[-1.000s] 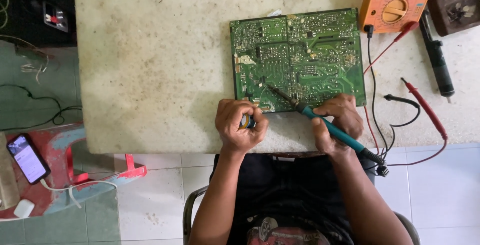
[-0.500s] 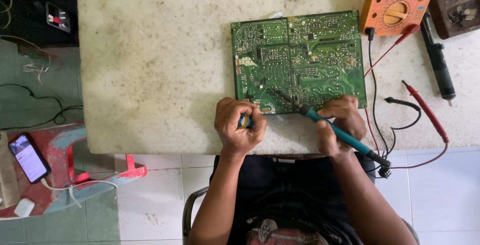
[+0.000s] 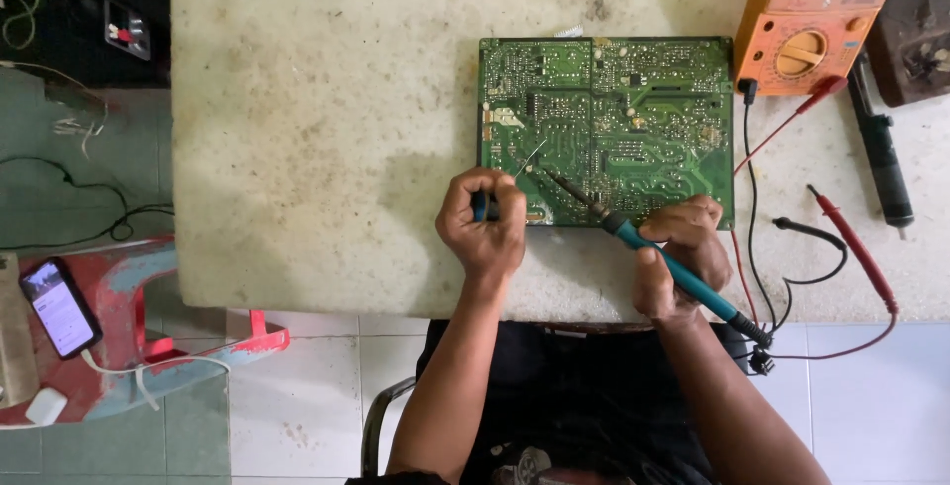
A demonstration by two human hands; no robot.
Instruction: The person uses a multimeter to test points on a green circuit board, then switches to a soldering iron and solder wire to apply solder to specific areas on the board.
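Lying flat on the pale speckled stone worktop point(image 3: 317, 129), the green rectangular circuit board point(image 3: 633, 99) is sitting at twelve o'clock from both hands. The right hand point(image 3: 678, 257) is grasping a teal-handled soldering iron point(image 3: 683, 277); the left hand point(image 3: 485, 223) is pinching thin silver solder wire point(image 3: 529, 160).

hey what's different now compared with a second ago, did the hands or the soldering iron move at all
Very little. The left hand crept slightly up onto the near edge of the green circuit board, bringing its thin wire nearer the soldering iron tip. The right hand kept the same grip on the iron. Nothing was picked up or let go. The board, orange multimeter and probes stayed put.
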